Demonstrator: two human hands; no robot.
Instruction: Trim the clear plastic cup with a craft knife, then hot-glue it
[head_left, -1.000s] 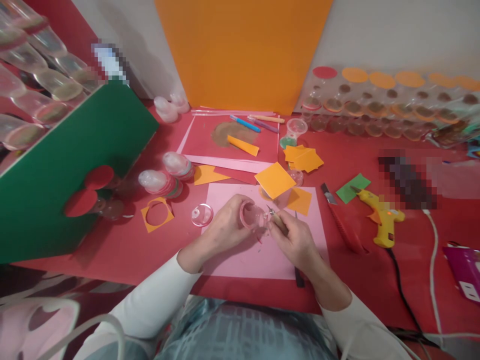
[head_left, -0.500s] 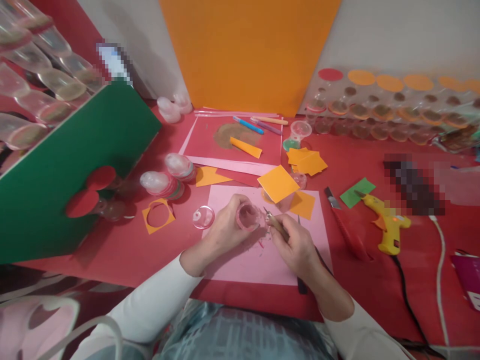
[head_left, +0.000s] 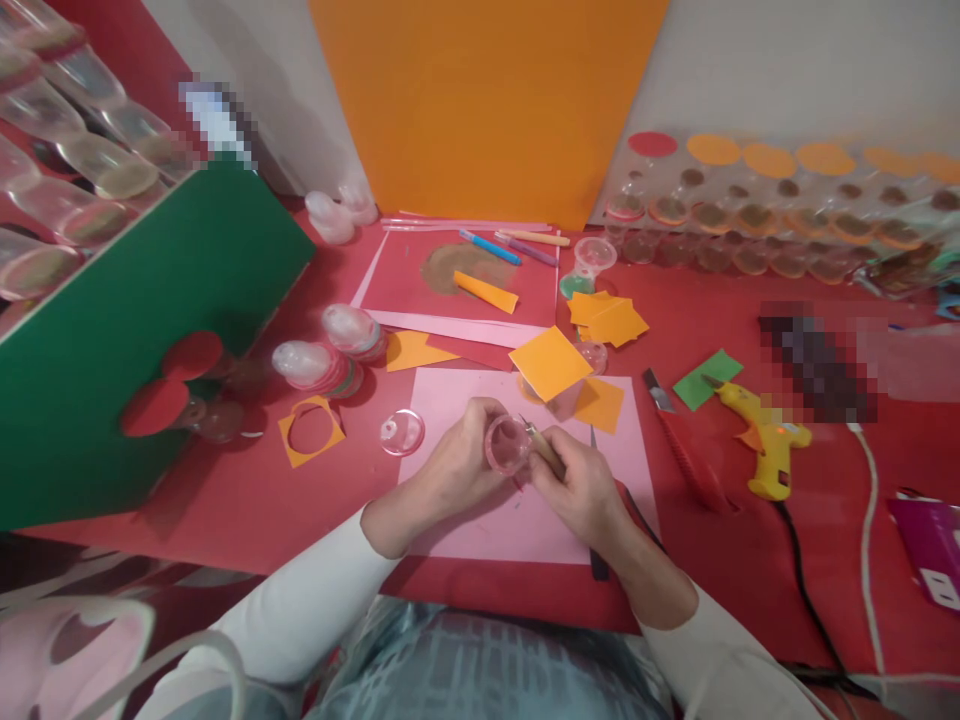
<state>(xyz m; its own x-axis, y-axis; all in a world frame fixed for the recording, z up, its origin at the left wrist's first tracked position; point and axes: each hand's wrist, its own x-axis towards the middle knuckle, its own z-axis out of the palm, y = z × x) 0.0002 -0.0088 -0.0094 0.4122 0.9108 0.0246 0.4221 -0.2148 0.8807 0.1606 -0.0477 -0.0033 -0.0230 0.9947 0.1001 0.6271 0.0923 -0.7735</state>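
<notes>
My left hand point(head_left: 469, 455) grips a clear plastic cup point(head_left: 507, 446), its round opening tilted towards me. In my right hand point(head_left: 577, 480) is a craft knife point(head_left: 545, 447) with a wooden-looking handle, its tip at the cup's right rim. Both hands are over a pink sheet of paper point(head_left: 480, 535) that has small scraps on it. Left of the sheet lies a clear plastic lid point(head_left: 402, 432). Just beyond my hands, an orange paper square point(head_left: 550, 362) rests on top of a clear cup.
A yellow glue gun point(head_left: 769, 440) and a red box cutter point(head_left: 686, 450) lie to the right. Stacked domed lids point(head_left: 315, 368) and a green board point(head_left: 150, 330) stand left. Orange paper pieces point(head_left: 611, 318) lie beyond. Rows of clear cups point(head_left: 757, 220) line the back right.
My right hand has brought the knife in against the cup's rim. The cup has turned slightly in my left hand, its opening now facing me more.
</notes>
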